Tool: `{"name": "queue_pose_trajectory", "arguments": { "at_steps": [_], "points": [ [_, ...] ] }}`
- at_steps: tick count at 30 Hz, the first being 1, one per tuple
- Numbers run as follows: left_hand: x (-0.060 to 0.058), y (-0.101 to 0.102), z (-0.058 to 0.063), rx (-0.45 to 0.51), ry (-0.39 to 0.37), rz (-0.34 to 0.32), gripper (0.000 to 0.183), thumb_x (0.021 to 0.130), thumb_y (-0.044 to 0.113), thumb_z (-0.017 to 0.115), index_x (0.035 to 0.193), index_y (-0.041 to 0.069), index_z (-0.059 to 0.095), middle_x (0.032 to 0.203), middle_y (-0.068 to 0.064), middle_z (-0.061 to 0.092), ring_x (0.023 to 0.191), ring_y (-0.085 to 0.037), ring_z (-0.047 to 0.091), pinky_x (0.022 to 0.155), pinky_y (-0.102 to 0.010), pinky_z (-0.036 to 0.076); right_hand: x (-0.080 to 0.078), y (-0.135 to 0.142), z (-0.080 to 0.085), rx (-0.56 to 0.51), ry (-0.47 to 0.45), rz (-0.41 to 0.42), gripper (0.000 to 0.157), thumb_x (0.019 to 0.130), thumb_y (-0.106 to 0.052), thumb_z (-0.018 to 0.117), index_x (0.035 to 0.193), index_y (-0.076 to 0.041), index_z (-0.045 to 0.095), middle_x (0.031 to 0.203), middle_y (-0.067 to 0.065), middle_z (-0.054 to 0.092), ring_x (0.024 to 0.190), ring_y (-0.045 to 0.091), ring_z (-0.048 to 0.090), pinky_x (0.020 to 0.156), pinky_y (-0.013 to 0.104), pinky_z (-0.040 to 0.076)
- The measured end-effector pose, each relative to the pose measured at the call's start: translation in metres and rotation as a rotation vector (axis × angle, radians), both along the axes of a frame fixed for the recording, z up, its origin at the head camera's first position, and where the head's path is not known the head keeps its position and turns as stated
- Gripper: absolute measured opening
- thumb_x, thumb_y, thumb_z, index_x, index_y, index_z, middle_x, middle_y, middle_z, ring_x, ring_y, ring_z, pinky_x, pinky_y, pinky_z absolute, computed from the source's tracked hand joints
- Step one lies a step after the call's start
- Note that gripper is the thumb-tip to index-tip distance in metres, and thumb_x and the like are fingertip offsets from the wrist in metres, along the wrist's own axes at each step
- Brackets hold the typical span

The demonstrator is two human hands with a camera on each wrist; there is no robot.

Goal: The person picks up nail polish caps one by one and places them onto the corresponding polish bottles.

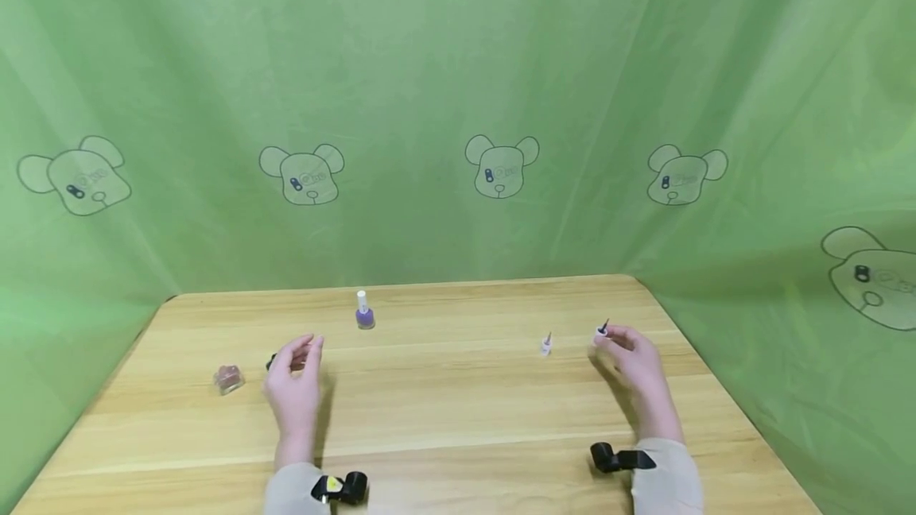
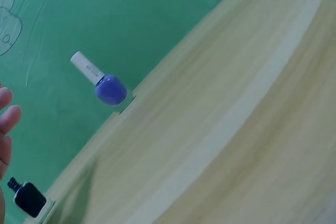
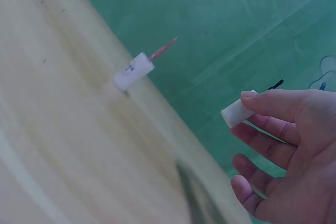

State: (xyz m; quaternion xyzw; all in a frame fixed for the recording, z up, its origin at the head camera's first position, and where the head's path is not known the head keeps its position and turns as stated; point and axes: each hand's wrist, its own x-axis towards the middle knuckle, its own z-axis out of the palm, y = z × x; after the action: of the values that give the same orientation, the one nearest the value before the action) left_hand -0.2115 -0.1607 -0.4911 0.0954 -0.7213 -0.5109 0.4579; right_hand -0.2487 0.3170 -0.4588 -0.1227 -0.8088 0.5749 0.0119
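My right hand point(image 1: 633, 360) pinches a white nail polish cap point(image 3: 239, 111) between thumb and fingers, its black-coated brush pointing up, above the table. A second white cap point(image 3: 134, 72) with a pinkish brush stands brush-up on the table to the left of that hand. My left hand point(image 1: 295, 392) holds nothing, its fingers loosely bent over the table. Just beyond it stands an uncapped black nail polish bottle point(image 2: 30, 199), mostly hidden by the hand in the head view. An uncapped pink nail polish bottle point(image 1: 229, 378) stands to the left of this hand.
A capped purple nail polish bottle point(image 1: 365, 316) stands toward the back of the wooden table point(image 1: 458, 420). A green curtain point(image 1: 415, 62) with bear drawings hangs behind and along the sides of the table.
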Motion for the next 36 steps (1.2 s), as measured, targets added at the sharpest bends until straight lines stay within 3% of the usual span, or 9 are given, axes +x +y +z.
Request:
{"name": "queue_pose_trajectory", "arguments": {
  "at_steps": [4,7,12,15,19,22,27,31,36],
  "points": [
    [0.002,-0.009,0.000,0.037,0.019,0.026,0.018,0.086,0.012,0.075,0.097,-0.002,0.072,0.077,0.007,0.066,0.069,0.010,0.054,0.065,-0.003,0.047,0.001,-0.003,0.012,0.018,0.032,0.014,0.054,0.093,-0.036,0.065,0.133,-0.005,0.049,0.115,-0.008,0.057,0.108,0.009,0.048,0.100,0.034,0.042],
    [0.003,-0.015,0.000,0.061,0.013,0.041,0.021,0.086,0.013,0.075,0.098,-0.003,0.071,0.078,0.023,0.059,0.070,0.010,0.054,0.065,-0.003,0.046,0.002,-0.006,0.021,0.116,0.076,0.015,0.056,0.093,-0.039,0.064,0.133,-0.002,0.050,0.123,0.008,0.061,0.114,0.017,0.050,0.100,0.038,0.040],
    [0.004,-0.024,-0.001,0.070,0.030,0.080,0.021,0.084,0.011,0.076,0.097,-0.005,0.071,0.078,0.029,0.056,0.070,0.010,0.052,0.062,-0.005,0.042,0.006,-0.014,0.035,0.176,0.115,0.039,0.058,0.093,-0.039,0.064,0.133,0.001,0.050,0.140,0.025,0.050,0.130,0.035,0.045,0.107,0.052,0.037],
    [0.005,-0.029,-0.001,0.061,0.027,0.110,0.022,0.084,0.012,0.076,0.098,-0.004,0.071,0.079,0.024,0.059,0.072,0.008,0.052,0.062,-0.008,0.040,0.008,-0.021,0.044,0.217,0.136,0.061,0.058,0.093,-0.039,0.064,0.133,0.001,0.051,0.141,0.027,0.048,0.133,0.040,0.041,0.110,0.057,0.034],
    [0.006,-0.033,-0.001,0.063,-0.022,0.147,0.025,0.083,0.013,0.077,0.102,-0.003,0.071,0.084,-0.002,0.068,0.080,0.002,0.051,0.066,-0.013,0.041,0.010,-0.030,0.052,0.253,0.177,0.095,0.055,0.094,-0.037,0.064,0.131,0.003,0.053,0.141,0.029,0.048,0.132,0.042,0.042,0.110,0.058,0.033],
    [0.007,-0.036,-0.001,0.073,-0.082,0.137,0.031,0.083,0.014,0.077,0.107,-0.003,0.069,0.098,-0.018,0.070,0.089,-0.007,0.049,0.074,-0.018,0.040,0.011,-0.038,0.055,0.268,0.200,0.112,0.053,0.094,-0.035,0.064,0.130,0.003,0.054,0.140,0.028,0.049,0.130,0.042,0.044,0.108,0.055,0.038],
    [0.009,-0.039,-0.002,0.098,-0.240,0.065,0.045,0.084,0.020,0.077,0.122,0.000,0.062,0.120,-0.020,0.063,0.108,-0.026,0.047,0.097,-0.037,0.034,0.011,-0.050,0.055,0.298,0.220,0.136,0.047,0.095,-0.032,0.064,0.127,0.001,0.056,0.138,0.027,0.051,0.123,0.042,0.052,0.098,0.045,0.048],
    [0.011,-0.042,-0.003,0.116,-0.378,0.017,0.055,0.085,0.022,0.076,0.132,0.002,0.055,0.131,-0.021,0.056,0.120,-0.039,0.046,0.107,-0.055,0.033,0.013,-0.059,0.056,0.303,0.219,0.152,0.045,0.094,-0.032,0.065,0.126,-0.001,0.058,0.137,0.025,0.052,0.115,0.039,0.058,0.090,0.036,0.050],
    [0.011,-0.046,-0.005,0.128,-0.481,-0.001,0.056,0.086,0.016,0.073,0.136,0.001,0.051,0.136,-0.024,0.052,0.121,-0.043,0.048,0.108,-0.059,0.035,0.013,-0.071,0.057,0.308,0.218,0.175,0.042,0.093,-0.029,0.066,0.125,-0.003,0.059,0.136,0.024,0.054,0.110,0.036,0.060,0.086,0.029,0.048]
  ]
}}
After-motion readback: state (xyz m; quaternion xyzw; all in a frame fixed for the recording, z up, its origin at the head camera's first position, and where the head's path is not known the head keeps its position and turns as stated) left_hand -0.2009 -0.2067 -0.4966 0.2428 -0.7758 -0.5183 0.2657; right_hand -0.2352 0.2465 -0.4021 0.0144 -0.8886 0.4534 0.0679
